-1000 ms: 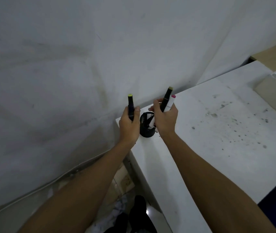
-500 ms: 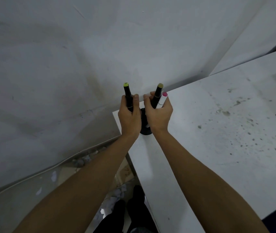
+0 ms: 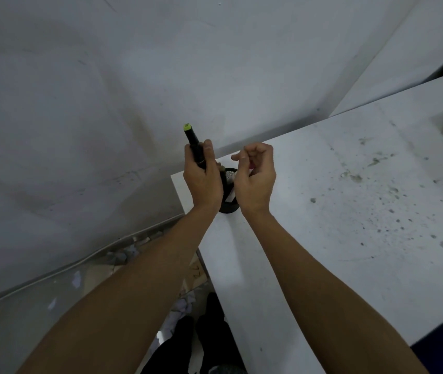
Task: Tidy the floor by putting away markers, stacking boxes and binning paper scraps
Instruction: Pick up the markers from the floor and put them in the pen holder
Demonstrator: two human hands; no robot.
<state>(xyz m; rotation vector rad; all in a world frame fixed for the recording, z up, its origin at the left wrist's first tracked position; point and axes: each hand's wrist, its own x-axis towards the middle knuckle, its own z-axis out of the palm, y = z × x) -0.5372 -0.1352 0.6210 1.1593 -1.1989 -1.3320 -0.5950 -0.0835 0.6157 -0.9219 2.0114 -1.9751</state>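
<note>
The left grip (image 3: 201,179) is closed round a black marker (image 3: 194,147), thumb along its barrel, the yellow-green cap pointing up towards the wall (image 3: 107,98). The right grip (image 3: 255,178) is just beside it with the fingers curled in and the thumb against them, and I can see nothing held in it. Between the two wrists stands a black mesh pen holder (image 3: 228,207), upright on the near corner of the white worktop (image 3: 323,211). A white marker barrel shows through its mesh, and a bit of pink peeks out behind the right fingers. Dark specks dot the worktop further right. Down on the floor beside the worktop lie crumpled paper scraps (image 3: 186,302) and a piece of brown cardboard (image 3: 197,272), near the person's dark trouser legs (image 3: 188,344).
</note>
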